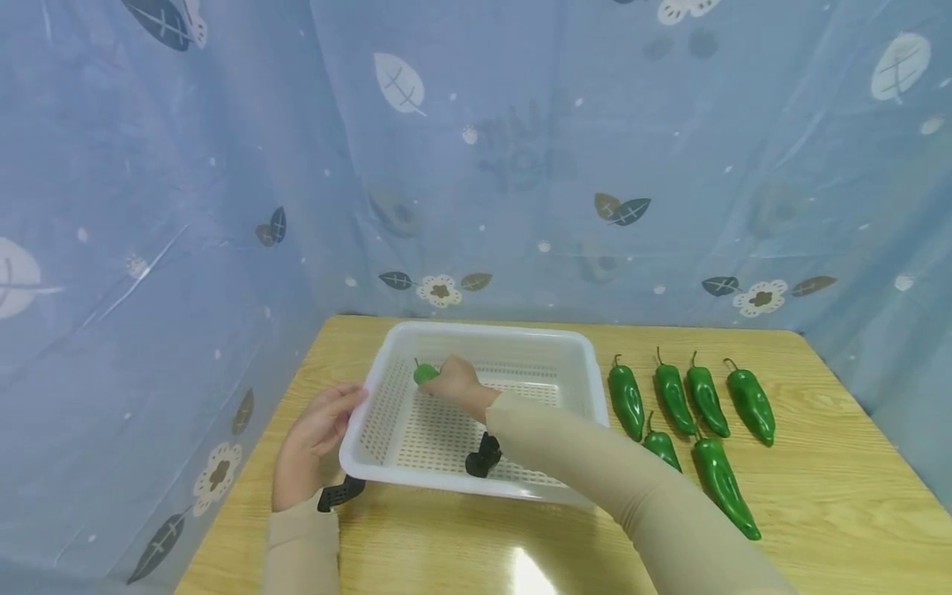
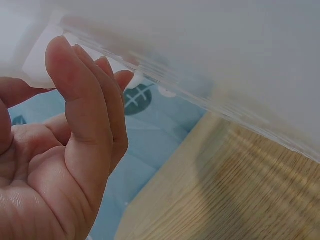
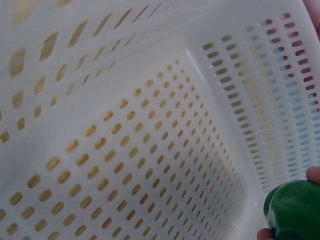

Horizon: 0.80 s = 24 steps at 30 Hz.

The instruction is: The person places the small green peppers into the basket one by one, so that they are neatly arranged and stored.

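A white perforated plastic basket [image 1: 483,330] stands on the wooden table, its inside visible in the right wrist view. My left hand [image 1: 321,426] grips its left rim, the thumb over the edge and the curled fingers against the basket wall [image 2: 235,55] from outside. Inside the basket, toward the far left corner, my right hand [image 1: 455,384] holds a green chili pepper [image 1: 426,373] with its stem pointing up. The blunt end of that pepper [image 3: 295,212] shows between fingertips in the right wrist view. Much of it is hidden by the hand.
To the basket's right, several green chili peppers [image 1: 673,400] lie on the wooden table [image 1: 833,496]. A blue patterned curtain [image 1: 521,165] hangs behind and along the left side. Black wrist camera mounts [image 1: 483,456] sit at both wrists.
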Tool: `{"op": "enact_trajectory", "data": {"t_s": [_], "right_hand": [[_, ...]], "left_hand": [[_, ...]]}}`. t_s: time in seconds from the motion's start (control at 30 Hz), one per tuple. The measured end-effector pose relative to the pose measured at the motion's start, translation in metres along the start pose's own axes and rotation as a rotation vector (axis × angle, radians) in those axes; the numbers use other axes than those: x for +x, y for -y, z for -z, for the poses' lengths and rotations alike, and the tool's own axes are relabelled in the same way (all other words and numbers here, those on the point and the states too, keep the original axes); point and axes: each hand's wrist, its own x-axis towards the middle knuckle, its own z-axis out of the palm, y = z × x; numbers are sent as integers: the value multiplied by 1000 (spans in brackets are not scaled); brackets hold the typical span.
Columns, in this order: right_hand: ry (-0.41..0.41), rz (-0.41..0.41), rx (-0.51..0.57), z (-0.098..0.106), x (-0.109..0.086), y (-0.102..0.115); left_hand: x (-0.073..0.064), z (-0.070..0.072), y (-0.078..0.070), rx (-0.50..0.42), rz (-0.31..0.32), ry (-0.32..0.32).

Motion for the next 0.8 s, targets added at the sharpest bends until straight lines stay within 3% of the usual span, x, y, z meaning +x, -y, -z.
{"op": "enact_trajectory", "data": {"t_s": [0.2,0.8], "right_hand": [[34,29,5,0,-3,0],[164,-3,-82,-32,6,-7]], "left_hand": [[3,-3,-5,-21,-16,18],[0,0,3,81,19,-72]]}}
